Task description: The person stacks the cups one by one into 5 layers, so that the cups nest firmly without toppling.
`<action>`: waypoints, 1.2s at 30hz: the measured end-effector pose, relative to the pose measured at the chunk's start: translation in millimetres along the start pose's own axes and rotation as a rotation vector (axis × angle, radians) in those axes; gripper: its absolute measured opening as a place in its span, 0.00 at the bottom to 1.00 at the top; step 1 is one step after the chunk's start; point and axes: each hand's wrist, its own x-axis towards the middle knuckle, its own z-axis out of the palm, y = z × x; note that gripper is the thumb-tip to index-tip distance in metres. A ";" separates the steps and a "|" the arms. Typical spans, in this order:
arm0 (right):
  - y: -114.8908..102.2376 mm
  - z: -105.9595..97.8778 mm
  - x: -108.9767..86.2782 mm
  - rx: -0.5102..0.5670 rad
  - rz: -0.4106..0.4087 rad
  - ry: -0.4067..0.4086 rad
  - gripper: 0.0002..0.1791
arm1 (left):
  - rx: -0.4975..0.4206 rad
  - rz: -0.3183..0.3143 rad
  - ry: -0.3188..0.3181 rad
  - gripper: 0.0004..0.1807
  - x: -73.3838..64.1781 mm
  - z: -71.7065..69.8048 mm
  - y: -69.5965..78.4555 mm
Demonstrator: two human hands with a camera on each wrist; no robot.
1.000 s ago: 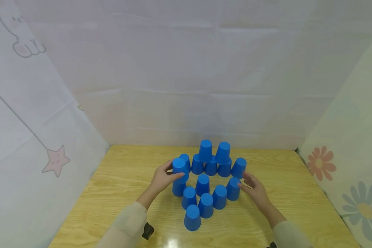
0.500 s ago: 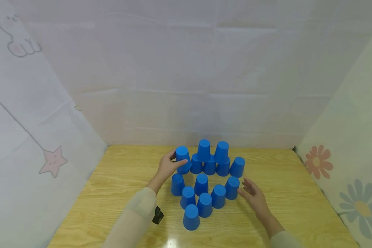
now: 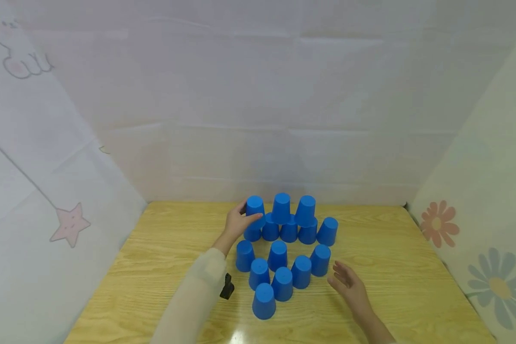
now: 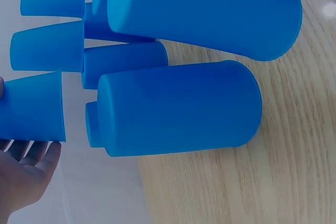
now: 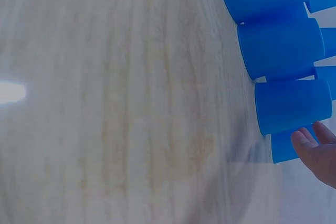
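Note:
My left hand grips an upside-down blue plastic cup, thumb on the near side, above the left end of the back row. In the left wrist view a gap shows between the held cup and the cups below. To its right, two upside-down cups, one of them the middle cup, stand on the back row. My right hand hovers with fingers loosely bent, holding nothing, right of the front group's rightmost cup.
Several upside-down cups stand in front of the back row, the nearest cup closest to me. They rest on a wood-grain table. A pale cloth wall rises behind the table, with printed cloth on both sides.
My left hand has carried its cup back and up, from over the front group's left cup to the back row's left end. The right hand has drawn slightly towards me, away from the cups.

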 end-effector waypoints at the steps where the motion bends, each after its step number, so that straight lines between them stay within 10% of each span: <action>1: 0.9 0.8 -1.9 0.005 0.008 0.001 0.32 | -0.001 0.002 0.003 0.35 1.6 0.5 0.1; 36: 16.4 11.6 32.6 -0.036 0.055 0.006 0.36 | 0.000 -0.054 -0.029 0.34 31.0 19.6 -15.5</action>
